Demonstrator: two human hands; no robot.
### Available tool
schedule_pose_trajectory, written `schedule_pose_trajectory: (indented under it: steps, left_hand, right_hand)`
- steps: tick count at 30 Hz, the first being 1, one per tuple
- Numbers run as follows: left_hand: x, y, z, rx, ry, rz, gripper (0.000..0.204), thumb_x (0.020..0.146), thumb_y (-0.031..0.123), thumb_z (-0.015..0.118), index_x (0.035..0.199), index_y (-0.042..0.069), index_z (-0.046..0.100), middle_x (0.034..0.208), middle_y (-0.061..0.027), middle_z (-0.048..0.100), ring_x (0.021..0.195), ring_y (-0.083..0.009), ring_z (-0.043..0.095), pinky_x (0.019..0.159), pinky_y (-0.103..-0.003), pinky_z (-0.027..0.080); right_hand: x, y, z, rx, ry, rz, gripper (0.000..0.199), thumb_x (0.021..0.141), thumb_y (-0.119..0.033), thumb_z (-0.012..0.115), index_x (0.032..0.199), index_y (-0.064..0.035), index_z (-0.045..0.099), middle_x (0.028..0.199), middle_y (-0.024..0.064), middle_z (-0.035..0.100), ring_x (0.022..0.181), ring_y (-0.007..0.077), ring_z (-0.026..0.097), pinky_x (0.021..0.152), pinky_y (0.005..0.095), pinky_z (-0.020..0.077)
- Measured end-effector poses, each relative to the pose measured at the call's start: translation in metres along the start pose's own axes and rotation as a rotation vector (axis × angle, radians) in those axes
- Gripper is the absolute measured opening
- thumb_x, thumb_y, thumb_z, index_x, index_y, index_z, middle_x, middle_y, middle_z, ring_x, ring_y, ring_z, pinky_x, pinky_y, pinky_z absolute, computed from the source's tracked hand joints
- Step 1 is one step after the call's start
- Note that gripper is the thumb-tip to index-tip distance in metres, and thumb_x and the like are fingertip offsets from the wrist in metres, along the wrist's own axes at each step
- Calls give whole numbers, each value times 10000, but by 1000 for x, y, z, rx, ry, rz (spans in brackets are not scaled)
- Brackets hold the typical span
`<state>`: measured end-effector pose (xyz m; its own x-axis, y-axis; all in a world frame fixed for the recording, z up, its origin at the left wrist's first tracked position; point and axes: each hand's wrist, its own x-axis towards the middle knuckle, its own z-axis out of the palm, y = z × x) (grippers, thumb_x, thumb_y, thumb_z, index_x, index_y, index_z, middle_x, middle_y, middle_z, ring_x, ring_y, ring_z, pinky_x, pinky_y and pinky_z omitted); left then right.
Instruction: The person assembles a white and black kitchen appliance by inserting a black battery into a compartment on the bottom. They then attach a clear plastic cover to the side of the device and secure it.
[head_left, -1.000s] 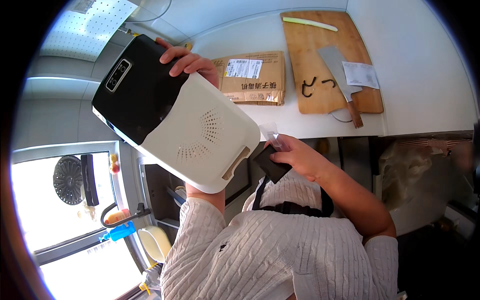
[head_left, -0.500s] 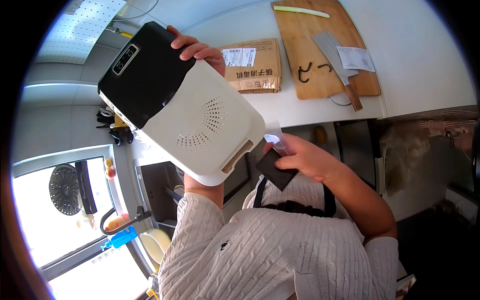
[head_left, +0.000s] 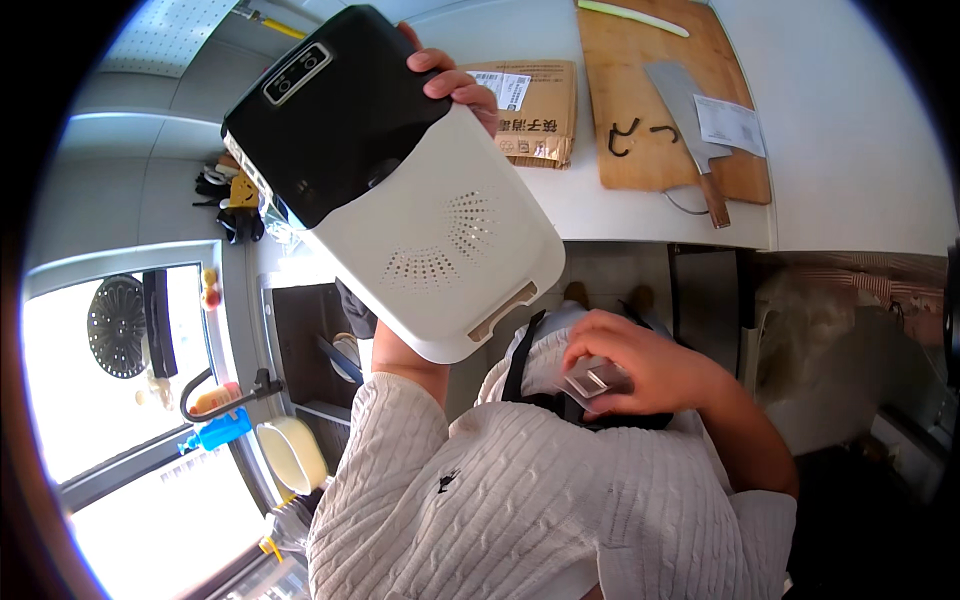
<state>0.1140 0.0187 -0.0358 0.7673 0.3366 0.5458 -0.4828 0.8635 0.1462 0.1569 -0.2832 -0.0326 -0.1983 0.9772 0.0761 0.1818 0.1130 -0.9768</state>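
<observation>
My left hand (head_left: pixel 462 88) grips the upper right edge of a boxy kitchen appliance (head_left: pixel 400 240) and holds it tilted in the air. Its upper part is glossy black with a small silver-framed panel. The lower part is white, with fans of small holes and a slot near the bottom edge. Behind it passes my left forearm, and the thumb is hidden. Close to my waist, my right hand (head_left: pixel 650 365) pinches a small clear plastic piece (head_left: pixel 596 382) between thumb and fingers, apart from the appliance.
On the white counter (head_left: pixel 850 150) lie a cardboard box (head_left: pixel 550 88) and a wooden cutting board (head_left: pixel 605 60). The board carries a cleaver (head_left: pixel 682 110), a paper slip (head_left: pixel 730 125), a pale green stalk (head_left: pixel 635 17) and dark curved bits (head_left: pixel 620 140). A black faucet (head_left: pixel 230 398) stands at left.
My right hand has drawn down from the appliance's lower corner toward my waist, turning the clear piece. The black square piece it held no longer shows. Appliance and counter have shifted in view.
</observation>
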Motion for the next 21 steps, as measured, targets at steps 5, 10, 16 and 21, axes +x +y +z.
schedule_pose_trajectory:
  steps: [5,10,16,21]
  left_hand:
    - [14,-48,40,142,41,7,338,955,283,521,1259,136,537,1014,14,632,840,-104,633,761,-243,493]
    - [24,-81,41,121,73,22,339,953,281,522,1258,134,537,1015,13,632,841,-104,633,762,-243,494]
    - [36,-95,31,94,103,65,339,951,277,523,1257,132,537,1015,12,632,843,-104,633,762,-243,495]
    - [37,-100,31,94,125,89,339,950,275,524,1257,130,536,1016,11,632,844,-105,633,763,-243,496]
  right_hand:
    - [-37,-10,-8,-6,-7,62,316,681,-96,737,965,-63,601,972,83,606,966,274,575,840,373,459]
    - [-68,-11,-32,71,-36,0,272,666,-43,682,920,-84,596,996,60,666,938,273,605,800,379,470]
    - [-84,-21,-49,-120,-11,-43,302,648,-14,689,926,-92,603,967,38,644,905,242,597,795,368,458]
    - [-91,-23,-53,-194,37,-64,282,671,10,697,913,-111,616,905,24,627,874,237,591,795,365,446]
